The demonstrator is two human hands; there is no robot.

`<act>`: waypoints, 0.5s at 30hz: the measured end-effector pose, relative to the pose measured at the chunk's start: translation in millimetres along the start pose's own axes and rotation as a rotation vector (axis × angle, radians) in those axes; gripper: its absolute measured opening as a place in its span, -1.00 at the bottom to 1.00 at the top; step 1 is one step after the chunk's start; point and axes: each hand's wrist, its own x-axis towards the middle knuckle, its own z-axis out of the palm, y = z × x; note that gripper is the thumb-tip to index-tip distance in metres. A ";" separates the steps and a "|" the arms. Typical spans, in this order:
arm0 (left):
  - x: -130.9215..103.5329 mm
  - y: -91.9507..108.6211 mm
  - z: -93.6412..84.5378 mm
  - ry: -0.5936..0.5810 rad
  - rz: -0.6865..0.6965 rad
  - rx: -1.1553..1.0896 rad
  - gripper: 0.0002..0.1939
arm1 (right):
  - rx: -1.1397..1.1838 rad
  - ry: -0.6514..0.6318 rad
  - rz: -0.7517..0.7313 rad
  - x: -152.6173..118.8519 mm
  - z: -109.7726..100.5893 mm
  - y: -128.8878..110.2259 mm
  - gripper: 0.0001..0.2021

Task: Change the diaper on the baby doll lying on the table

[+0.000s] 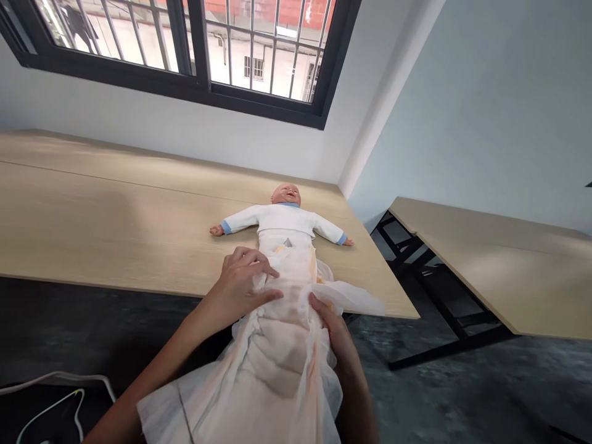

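Observation:
A baby doll [285,217] in a white top with blue cuffs lies on its back on the wooden table, arms spread wide. White, partly see-through diaper material [277,345] covers its lower body and stretches over the table's front edge toward me. On the left side of the diaper, my left hand [247,280] has its thumb and fingers apart, touching the material near the doll's waist. My right hand [330,320] grips the diaper's right edge, thumb on top and its other fingers hidden beneath. A loose white flap [354,298] sticks out to the right.
The wooden table [115,228] runs along the wall under a barred window [198,89]. To the right, beyond a gap, stands a second table [499,265] with black metal legs. White cables [60,375] lie at the lower left.

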 end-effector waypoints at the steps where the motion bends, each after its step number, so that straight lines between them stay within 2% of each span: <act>1: 0.0 2.6 1.9 -0.004 -0.005 0.056 -0.76 | 0.000 -0.001 -0.006 -0.9 1.6 1.4 -0.45; 4: 1.8 6.1 5.5 0.019 -0.051 0.134 -0.83 | -0.001 0.009 0.003 -1.3 2.0 6.2 -0.47; 7: 3.5 2.7 0.3 0.068 -0.085 0.063 -0.82 | 0.015 0.039 0.001 -0.6 -0.7 8.3 -0.51; 10: 4.5 -11.5 -13.6 0.264 -0.176 -0.063 -0.80 | -0.014 0.082 -0.030 0.6 -4.5 5.0 -0.50; 13: 4.6 -33.8 -30.1 0.482 -0.320 -0.168 -0.77 | -0.077 0.048 -0.066 4.9 -12.2 -0.9 -0.55; 15: 2.3 -46.9 -38.8 0.536 -0.374 -0.246 -0.71 | -0.151 0.018 -0.133 9.7 -19.9 -4.3 -0.61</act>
